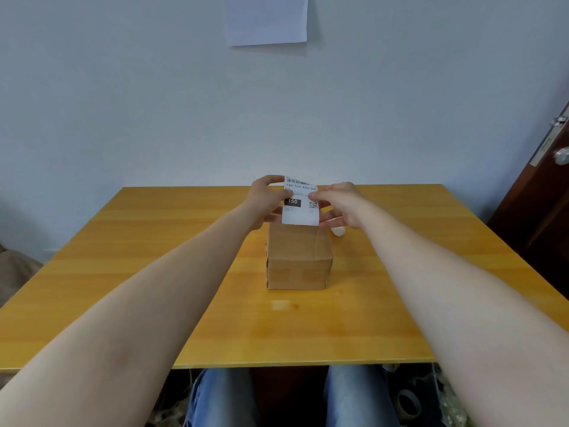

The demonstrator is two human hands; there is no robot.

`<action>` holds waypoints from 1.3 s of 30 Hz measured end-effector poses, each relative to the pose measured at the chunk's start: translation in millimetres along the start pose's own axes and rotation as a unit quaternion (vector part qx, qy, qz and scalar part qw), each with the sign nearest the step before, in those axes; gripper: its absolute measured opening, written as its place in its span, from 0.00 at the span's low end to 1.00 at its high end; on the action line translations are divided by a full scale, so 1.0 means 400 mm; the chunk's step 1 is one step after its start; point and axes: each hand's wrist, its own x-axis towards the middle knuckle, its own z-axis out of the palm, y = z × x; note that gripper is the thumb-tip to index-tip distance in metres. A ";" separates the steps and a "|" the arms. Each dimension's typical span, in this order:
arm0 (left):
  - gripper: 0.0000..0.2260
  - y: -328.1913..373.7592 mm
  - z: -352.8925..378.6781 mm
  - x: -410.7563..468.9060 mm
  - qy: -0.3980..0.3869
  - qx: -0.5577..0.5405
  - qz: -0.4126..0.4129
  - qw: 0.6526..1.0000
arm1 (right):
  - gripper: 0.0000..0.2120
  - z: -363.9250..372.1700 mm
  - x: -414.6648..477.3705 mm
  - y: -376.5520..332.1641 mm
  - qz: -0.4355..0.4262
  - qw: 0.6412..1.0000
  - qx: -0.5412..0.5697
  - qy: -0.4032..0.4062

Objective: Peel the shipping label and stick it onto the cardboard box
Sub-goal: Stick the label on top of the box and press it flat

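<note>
A small brown cardboard box (298, 260) stands taped shut in the middle of the yellow wooden table (154, 272). Above its far edge I hold a white shipping label (300, 201) upright, with a barcode, the number 150 on a black patch and a small QR code facing me. My left hand (264, 200) pinches the label's upper left corner and left edge. My right hand (340, 204) grips its right edge, thumb on the front and fingers behind. The label's lower edge hangs just above the box top.
A small white object (338, 231) lies on the table behind the box, partly hidden by my right hand. A sheet of paper (266, 20) hangs on the wall. A dark door (542, 195) stands at the right. My knees are under the table's front edge.
</note>
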 end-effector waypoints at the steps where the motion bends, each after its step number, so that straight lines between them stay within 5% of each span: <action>1: 0.16 -0.003 0.000 0.001 -0.002 0.011 0.000 1.000 | 0.13 0.000 0.000 0.003 -0.001 1.000 0.000 0.000; 14: 0.25 -0.049 0.004 0.008 -0.017 0.076 -0.024 0.997 | 0.21 0.017 0.025 0.048 0.019 0.999 -0.028 0.008; 21: 0.26 -0.079 0.005 0.020 -0.025 0.081 -0.047 0.995 | 0.15 0.032 0.019 0.060 0.010 0.997 -0.071 0.008; 31: 0.15 -0.073 0.010 0.031 0.038 0.143 -0.038 0.988 | 0.13 0.033 0.032 0.071 0.012 0.997 -0.072 0.015; 39: 0.10 -0.069 0.012 0.014 -0.002 0.068 -0.091 0.994 | 0.12 0.020 0.031 0.057 0.017 0.998 -0.053 0.024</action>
